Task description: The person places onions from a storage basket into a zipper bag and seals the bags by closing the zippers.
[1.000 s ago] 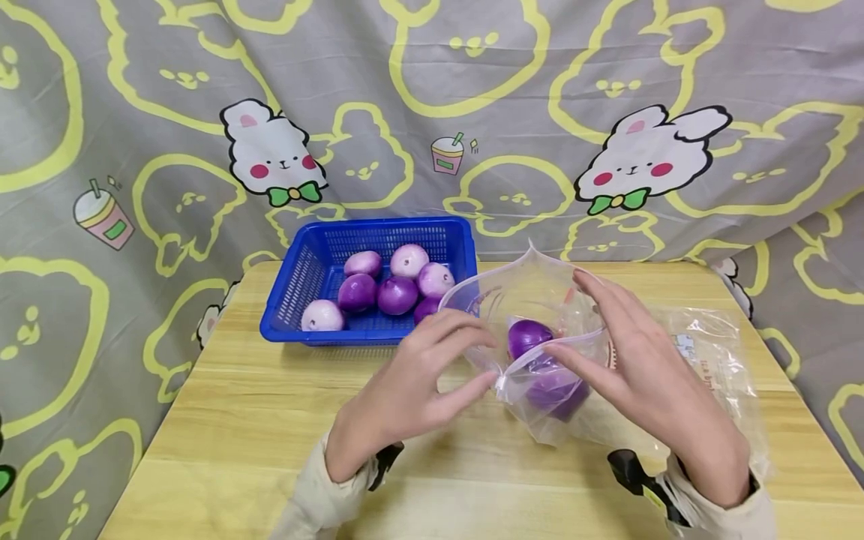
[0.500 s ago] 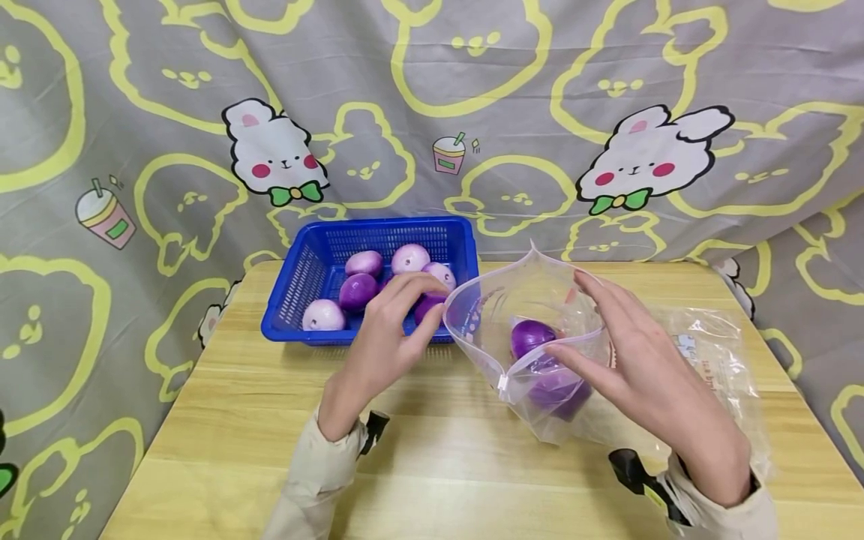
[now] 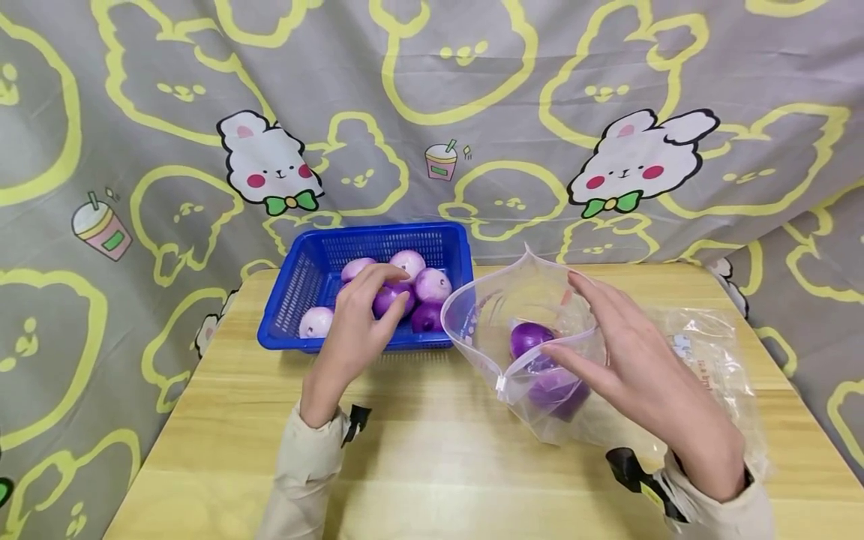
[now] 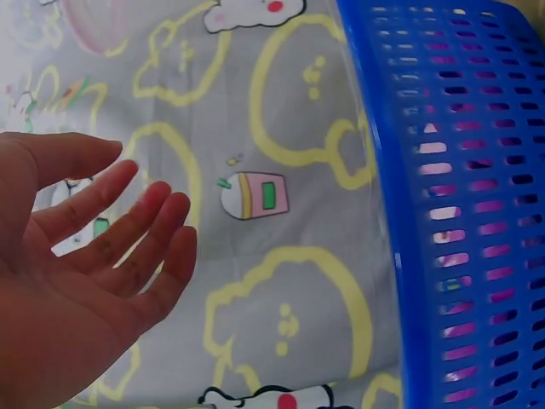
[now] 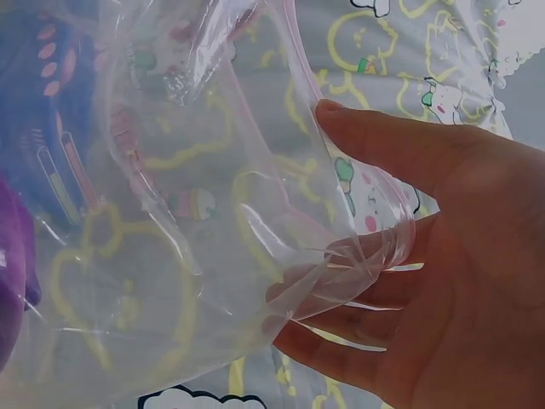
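Observation:
My left hand (image 3: 361, 311) hovers over the blue basket (image 3: 286, 300), fingers loosely bent and holding nothing, as the left wrist view shows too. Several peeled red onions lie in the basket; a purple onion (image 3: 391, 300) is nearest to that hand, which covers part of the pile. On the right, a clear zip bag (image 3: 486, 315) stands with its mouth spread and a white slider (image 3: 501, 383) at its front. Inside it are an onion (image 3: 531, 340) and more purple seen through the plastic. My right hand (image 3: 641, 360) holds the bag's right end, thumb and fingers around its rim (image 5: 298, 77).
Another clear plastic bag (image 3: 715, 360) lies flat on the wooden table (image 3: 418, 465), under and right of my right hand. A grey patterned cloth (image 3: 378, 67) hangs behind the table. The basket stands left of the bag, close to its rim.
My left hand has moved left from the zip bag's rim to above the basket, uncovering the onions at the basket's right end. My right hand stays at the bag.

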The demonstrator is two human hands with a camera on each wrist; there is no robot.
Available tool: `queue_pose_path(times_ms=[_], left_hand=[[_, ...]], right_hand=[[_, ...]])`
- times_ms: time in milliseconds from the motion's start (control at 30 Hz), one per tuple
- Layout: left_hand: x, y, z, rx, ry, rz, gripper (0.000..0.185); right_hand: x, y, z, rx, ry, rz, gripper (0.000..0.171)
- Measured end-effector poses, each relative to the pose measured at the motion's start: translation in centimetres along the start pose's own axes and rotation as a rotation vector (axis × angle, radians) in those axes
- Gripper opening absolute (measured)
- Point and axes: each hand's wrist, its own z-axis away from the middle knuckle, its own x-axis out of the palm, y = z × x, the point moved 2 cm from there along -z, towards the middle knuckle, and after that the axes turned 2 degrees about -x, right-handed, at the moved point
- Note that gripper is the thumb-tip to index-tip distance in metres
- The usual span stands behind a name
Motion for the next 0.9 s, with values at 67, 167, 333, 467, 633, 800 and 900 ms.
queue_pose_path(times_ms=[67, 167, 333, 467, 633, 800, 900], left_hand=[[0.4, -0.5, -0.1, -0.017, -0.012, -0.017, 0.019], [1.3, -1.3, -0.6, -0.048, -0.048, -0.046, 0.02], [3.1, -2.6, -1.5, -0.105, -0.107, -0.08, 0.022], [4.4, -3.4, -1.4, -0.169, -0.158, -0.126, 0.025], [5.9, -4.6, -0.6, -0.254, -0.239, -0.188, 0.028], [7.0, -5.5, -0.1, -0.272, -0.261, -0.213, 0.027], [7.5, -5.9, 0.1, -0.265, -0.29, -0.22, 0.028]], right_hand=[[0.0, 0.0, -0.1, 0.007, -0.007, 0.005, 0.087], [0.1, 0.1, -0.2, 0.015, -0.016, 0.01, 0.087], [0.1, 0.2, -0.1, 0.008, -0.01, 0.024, 0.087], [0.1, 0.3, -0.2, -0.009, -0.009, 0.029, 0.086], [0.2, 0.4, -0.5, -0.007, -0.015, 0.032, 0.086], [0.4, 0.5, -0.6, 0.007, -0.032, 0.025, 0.086], [0.6, 0.5, -0.7, 0.019, -0.038, 0.018, 0.087]])
